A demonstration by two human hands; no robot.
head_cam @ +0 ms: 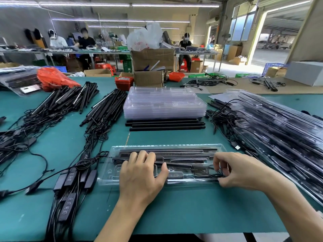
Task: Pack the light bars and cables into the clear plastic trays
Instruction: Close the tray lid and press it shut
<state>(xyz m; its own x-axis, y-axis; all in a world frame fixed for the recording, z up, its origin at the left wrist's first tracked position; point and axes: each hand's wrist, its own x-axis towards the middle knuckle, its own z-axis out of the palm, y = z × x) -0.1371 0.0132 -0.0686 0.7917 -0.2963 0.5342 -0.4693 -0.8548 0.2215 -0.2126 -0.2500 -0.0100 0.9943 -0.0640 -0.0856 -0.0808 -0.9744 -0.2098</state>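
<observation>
Head view: near tray (111, 172) has bars in; left hand (141, 173) presses flat, right hand (239, 172) pinches cable (214, 175) into its slot. Left piles (57, 105) unpacked.

The left hand (142, 173) is covering the middle of the tray (108, 179), hiding what is lying under its palm. The right hand (243, 170) is curling over the cable (215, 175), so its grip is staying unclear. The packed trays (279, 133) are running off the right edge. Cable bundles (15, 137) are spilling past the left edge. The far workers' faces are appearing blurred.
</observation>
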